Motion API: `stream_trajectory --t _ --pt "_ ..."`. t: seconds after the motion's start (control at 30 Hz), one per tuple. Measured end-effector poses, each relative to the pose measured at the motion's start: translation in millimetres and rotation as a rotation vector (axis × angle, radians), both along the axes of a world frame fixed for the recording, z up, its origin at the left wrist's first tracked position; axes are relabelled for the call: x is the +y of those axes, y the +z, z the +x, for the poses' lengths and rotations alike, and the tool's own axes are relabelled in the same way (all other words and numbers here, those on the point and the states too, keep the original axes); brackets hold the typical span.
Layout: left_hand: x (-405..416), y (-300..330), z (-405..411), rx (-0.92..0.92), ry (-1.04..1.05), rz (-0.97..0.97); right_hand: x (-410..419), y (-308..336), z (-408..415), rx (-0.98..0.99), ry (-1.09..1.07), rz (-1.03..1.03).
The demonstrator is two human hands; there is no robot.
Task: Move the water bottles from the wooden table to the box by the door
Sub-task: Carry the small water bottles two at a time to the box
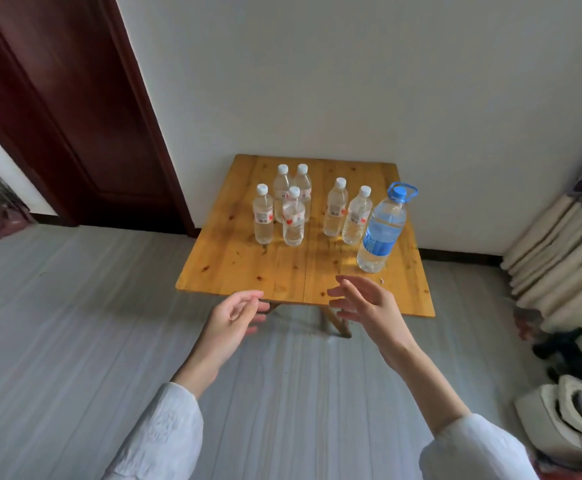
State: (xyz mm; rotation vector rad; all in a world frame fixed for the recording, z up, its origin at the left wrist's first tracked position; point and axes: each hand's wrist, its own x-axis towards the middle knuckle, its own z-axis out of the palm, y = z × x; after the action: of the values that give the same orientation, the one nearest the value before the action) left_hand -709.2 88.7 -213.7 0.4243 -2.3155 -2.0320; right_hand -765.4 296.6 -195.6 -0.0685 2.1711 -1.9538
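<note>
Several small clear water bottles point(293, 220) with white caps stand upright on the wooden table point(248, 268) against the wall. A larger bottle point(381, 230) with a blue label, blue cap and carry handle stands at the table's right side. My left hand point(234, 315) hovers just before the table's front edge, fingers relaxed, holding nothing. My right hand point(364, 304) is raised over the front edge, fingers spread and empty, short of the large bottle. No box is in view.
A dark red wooden door point(68, 109) stands left of the table. Folded bedding point(566, 258) is stacked at the right wall, with a white appliance point(570, 417) and dark items on the floor below it. Grey floor stretches between me and the table.
</note>
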Motion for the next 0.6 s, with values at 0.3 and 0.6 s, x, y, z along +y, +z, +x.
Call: stream_trajectory --t 0.3,0.6 --pt "-59.5 -29.4 -172.0 -0.019 0.049 0.014 -56.4 -36.1 -166.8 0.02 -0.013 0.122" --pt "-120.4 -77.0 -365.2 -0.123 -0.033 -0.232 -130.6 -78.7 -338.5 0.029 -0.122 0.46"
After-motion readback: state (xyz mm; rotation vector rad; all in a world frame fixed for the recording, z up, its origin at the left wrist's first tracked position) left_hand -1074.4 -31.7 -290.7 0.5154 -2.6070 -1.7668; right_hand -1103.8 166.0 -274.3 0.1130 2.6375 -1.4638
